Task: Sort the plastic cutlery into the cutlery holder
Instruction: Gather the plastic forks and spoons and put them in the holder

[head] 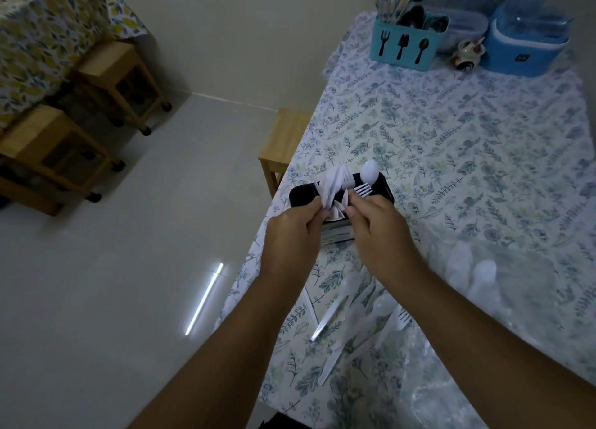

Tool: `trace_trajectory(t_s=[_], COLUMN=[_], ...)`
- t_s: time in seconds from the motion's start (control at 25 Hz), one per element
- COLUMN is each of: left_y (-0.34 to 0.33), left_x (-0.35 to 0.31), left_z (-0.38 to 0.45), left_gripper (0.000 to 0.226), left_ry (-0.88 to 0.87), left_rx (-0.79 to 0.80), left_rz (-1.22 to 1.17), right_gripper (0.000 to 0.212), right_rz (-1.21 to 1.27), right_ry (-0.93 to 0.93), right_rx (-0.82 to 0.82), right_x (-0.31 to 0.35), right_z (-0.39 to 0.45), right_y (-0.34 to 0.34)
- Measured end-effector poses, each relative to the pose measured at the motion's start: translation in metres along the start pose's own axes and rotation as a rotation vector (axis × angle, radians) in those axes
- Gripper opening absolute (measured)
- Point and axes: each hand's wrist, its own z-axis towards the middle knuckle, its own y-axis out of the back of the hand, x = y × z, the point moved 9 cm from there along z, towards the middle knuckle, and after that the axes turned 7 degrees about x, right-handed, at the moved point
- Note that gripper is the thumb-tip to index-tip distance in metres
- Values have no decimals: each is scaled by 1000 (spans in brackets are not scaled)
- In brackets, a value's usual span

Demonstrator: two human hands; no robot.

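A black cutlery holder (380, 188) stands near the table's left edge, with a white spoon (370, 171) upright in it. My left hand (292, 231) grips a bunch of white plastic cutlery (333, 183) above the holder's left part. My right hand (379, 222) pinches a white plastic fork (362, 189) over the holder's middle. More white plastic cutlery (358, 319) lies loose on the tablecloth near me, between my forearms. Both hands hide the holder's near side.
A clear plastic bag (503, 299) lies at the right under my right forearm. At the table's far end stand a blue utensil caddy (403, 46), a blue container (525, 47) and a small ceramic jug (467, 54). A wooden stool (283, 141) sits left of the table.
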Motion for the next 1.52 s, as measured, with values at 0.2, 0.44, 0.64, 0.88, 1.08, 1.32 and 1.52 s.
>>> trace_trajectory(t_s=[0.2,0.44,0.64,0.88,1.08,1.32,1.52], left_y=[2,-71,-82,-82,-120,-112,-109], left_x=[49,129,135,79,39,70,56], left_z=[-51,-109,-96,-91,-112,-106,-79], left_gripper=[9,31,12,18,14,3,20], left_ry=[309,759,647,321,196,210,164], left_rx=[16,258,275,363,604,443,285], left_rz=[-63,-4,168,38,-201,165,165], right_gripper=[37,33,32,28,19,19,21], right_rz=[80,157,263,517,942,1041,1181], right_ry=[-105,-301,-410,-541,-717,-802,-831], right_rx=[48,255,248,192,82,2,20], right_x=[-29,-74,-98,-110,-124,-144,-148], right_z=[-48,-101,-118,-128,-138,-151,-150], right_y=[-17,-69,-73,-71,-74,-60,-62])
